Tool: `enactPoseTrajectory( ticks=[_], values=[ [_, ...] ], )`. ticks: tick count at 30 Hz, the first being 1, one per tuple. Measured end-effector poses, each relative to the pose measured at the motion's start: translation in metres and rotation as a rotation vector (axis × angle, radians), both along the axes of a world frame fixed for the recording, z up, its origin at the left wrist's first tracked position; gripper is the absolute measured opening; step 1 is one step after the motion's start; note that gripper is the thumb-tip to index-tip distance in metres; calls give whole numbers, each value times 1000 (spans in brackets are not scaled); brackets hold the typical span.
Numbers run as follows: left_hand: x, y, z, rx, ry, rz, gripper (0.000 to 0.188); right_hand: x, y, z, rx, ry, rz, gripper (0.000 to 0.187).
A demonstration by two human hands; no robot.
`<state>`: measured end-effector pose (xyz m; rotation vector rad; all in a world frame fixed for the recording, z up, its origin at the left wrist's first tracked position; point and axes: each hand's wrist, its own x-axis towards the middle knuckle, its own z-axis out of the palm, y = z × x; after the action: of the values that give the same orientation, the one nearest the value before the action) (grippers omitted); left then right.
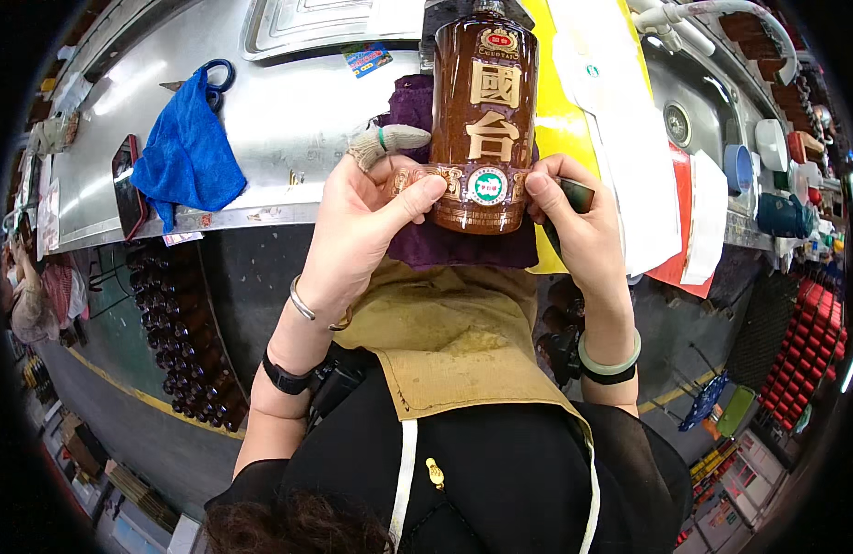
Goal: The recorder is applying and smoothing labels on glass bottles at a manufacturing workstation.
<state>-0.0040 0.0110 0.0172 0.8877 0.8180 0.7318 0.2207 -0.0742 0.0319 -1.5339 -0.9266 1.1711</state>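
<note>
A brown glass bottle (486,83) with raised gold characters lies on a purple cloth (410,102) at the counter's near edge, its neck pointing away from me. Across its lower part runs a patterned brown-and-gold label band (452,182) with a round green-and-white emblem. My left hand (375,198) pinches the band's left end, which stands off the glass; one finger wears a pale fabric cover with a green ring. At the bottle's right side, my right hand (579,217) presses its thumb near the band's other end. A smooth dark green piece (575,195) is tucked in its fingers.
On the steel counter to the left lie a blue cloth (188,152), scissors (220,76) and a phone (130,185). White paper sheets (620,138) cover a yellow sheet (560,111) on the right, beside a sink (689,106). Dark bottles (181,342) stand below.
</note>
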Motion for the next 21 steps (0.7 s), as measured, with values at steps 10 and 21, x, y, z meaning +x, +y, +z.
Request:
enactPoseTrajectory(
  ticks=[10,21],
  values=[
    [1,0,1,7,23,13,51,0,1,0,-7,-11,7,23],
    [0,0,0,14,21,-2,53,1,1,-1,7,-14,21,23]
  ],
)
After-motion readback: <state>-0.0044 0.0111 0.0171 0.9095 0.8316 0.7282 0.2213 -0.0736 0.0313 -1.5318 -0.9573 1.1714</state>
